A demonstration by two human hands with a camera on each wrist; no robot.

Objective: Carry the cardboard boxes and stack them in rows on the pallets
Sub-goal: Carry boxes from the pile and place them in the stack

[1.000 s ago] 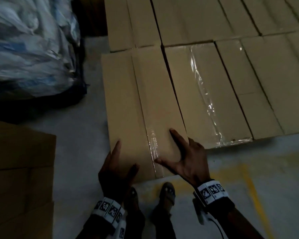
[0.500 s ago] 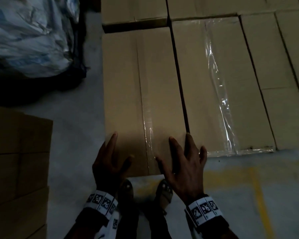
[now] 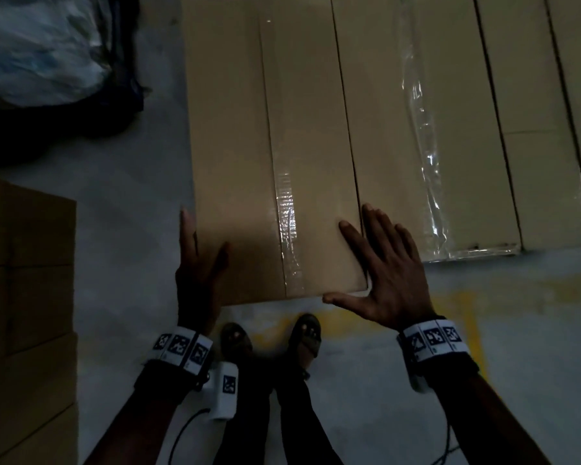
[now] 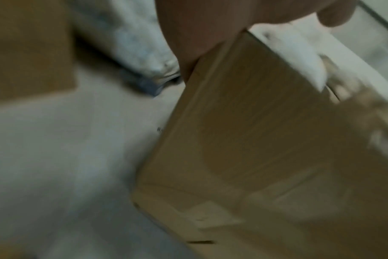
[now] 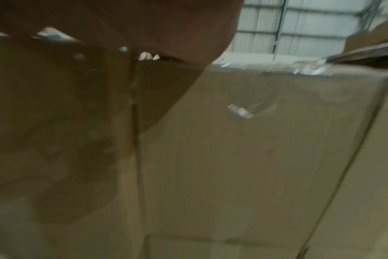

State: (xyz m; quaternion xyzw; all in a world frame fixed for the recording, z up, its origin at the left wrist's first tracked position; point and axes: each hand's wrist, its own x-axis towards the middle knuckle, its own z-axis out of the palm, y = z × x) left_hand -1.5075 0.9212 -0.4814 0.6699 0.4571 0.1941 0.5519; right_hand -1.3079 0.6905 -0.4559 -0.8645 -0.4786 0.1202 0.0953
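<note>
The taped cardboard box (image 3: 265,146) lies leftmost in a row of boxes, its near edge sticking out a little past its neighbour (image 3: 416,135). My left hand (image 3: 198,263) is at its near-left corner, fingers straight along the left side and thumb on top. My right hand (image 3: 389,273) lies flat and spread on the near-right corner, its fingers crossing the seam to the neighbour. The left wrist view, blurred, shows the box side (image 4: 255,140) under my left hand (image 4: 210,26). In the right wrist view the box fronts (image 5: 255,149) stand under my right hand's palm (image 5: 122,26).
More boxes (image 3: 534,95) fill the row to the right. A separate stack of boxes (image 3: 27,297) stands at the near left. A plastic-wrapped bundle (image 3: 37,45) lies at the far left. My feet (image 3: 235,340) stand on grey floor with yellow paint (image 3: 460,303).
The box has slid a little away from me, closer into line with the row. My left hand went from the top to the left side; my right hand shifted to the right corner.
</note>
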